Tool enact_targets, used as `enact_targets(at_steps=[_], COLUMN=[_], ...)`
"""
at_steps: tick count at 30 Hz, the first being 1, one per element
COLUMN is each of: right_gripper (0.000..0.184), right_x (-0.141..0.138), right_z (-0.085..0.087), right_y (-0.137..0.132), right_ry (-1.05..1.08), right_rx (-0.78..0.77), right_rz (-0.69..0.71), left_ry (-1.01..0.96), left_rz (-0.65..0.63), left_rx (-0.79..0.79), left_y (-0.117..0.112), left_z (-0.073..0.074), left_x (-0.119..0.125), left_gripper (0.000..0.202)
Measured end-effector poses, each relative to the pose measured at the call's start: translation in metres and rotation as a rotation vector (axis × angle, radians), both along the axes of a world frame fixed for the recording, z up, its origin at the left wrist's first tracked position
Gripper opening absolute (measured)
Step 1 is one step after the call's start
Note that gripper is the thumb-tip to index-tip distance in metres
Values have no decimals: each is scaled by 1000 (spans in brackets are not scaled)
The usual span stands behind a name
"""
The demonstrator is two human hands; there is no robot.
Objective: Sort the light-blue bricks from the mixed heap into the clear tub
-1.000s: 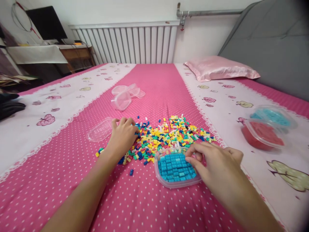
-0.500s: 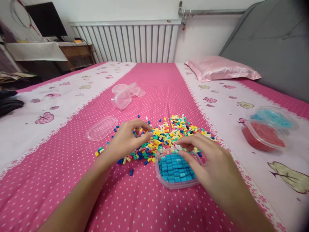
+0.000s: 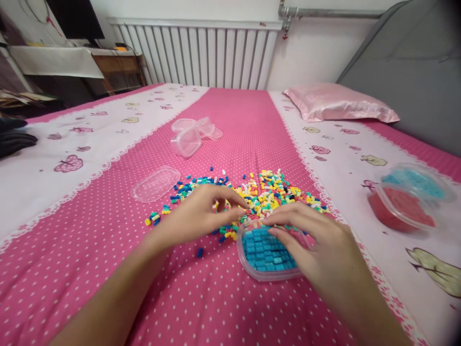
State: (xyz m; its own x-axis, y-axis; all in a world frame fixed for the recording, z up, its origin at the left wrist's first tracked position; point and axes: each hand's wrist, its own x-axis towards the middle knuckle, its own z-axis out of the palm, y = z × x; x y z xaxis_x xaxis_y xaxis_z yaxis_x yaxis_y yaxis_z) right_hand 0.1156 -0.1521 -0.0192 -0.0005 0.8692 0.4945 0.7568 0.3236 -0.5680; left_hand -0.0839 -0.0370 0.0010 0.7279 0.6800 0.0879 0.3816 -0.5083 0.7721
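A heap of small, many-coloured bricks (image 3: 268, 190) lies on the pink dotted bedspread (image 3: 201, 298). In front of it stands a clear plastic tub (image 3: 264, 275) filled with light-blue bricks. My left hand (image 3: 201, 217) reaches over the heap's near edge, thumb and fingertips pinched together beside the tub's far left corner; what they hold is too small to make out. My right hand (image 3: 317, 242) lies over the tub's right side, its fingers stretched apart across the far rim and the blue bricks.
A clear lid (image 3: 155, 183) lies left of the heap, with empty clear tubs (image 3: 187, 142) further back. Closed tubs of red bricks (image 3: 403, 214) and blue bricks (image 3: 418, 180) sit at the right. A pink pillow (image 3: 338, 103), a grey headboard (image 3: 414, 72) and a radiator (image 3: 201, 53) stand behind.
My left hand has moved right from the heap's left edge to the tub's corner, closing into a pinch. My right hand slid left over the tub. The view has tilted slightly.
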Motion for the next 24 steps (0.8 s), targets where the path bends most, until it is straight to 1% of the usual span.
enact_targets(at_steps=[2,4,6,8,10,12,16,19,21,24], right_gripper=[18,18,16,16,18,19,24,26,26,25], right_x=[0,0,1,1,1,1,-1,-3,-5,-8], right_z=[-1,0,0,1,0,-1,-4,-7,-8,-9], right_y=[0,0,-1,-1,-1,-1,2,3,3,3], right_ry=[37,95,123,114,108,111,100,56,10,-60], right_rx=[-45,-67,-83,-100,-109,-117,-177,-230,-270,-314], right_rz=[-46,-90,-97,-68,-17,32,94,90,83,94], left_ry=[53,142,231,288,300,259,146,152,175,196], left_rz=[174,314,386,397,354,262,-22,-177,-221,-234], left_rx=[151,286,369,403,397,363,268,235,234,232], left_y=[13,23,29,30,28,23,10,4,3,3], left_z=[2,1,-1,-3,-4,-5,-6,-6,-7,-8], left_x=[-11,-20,-25,-25,-22,-16,-4,1,2,2], left_gripper=[24,24,25,25,24,23,20,20,24,27])
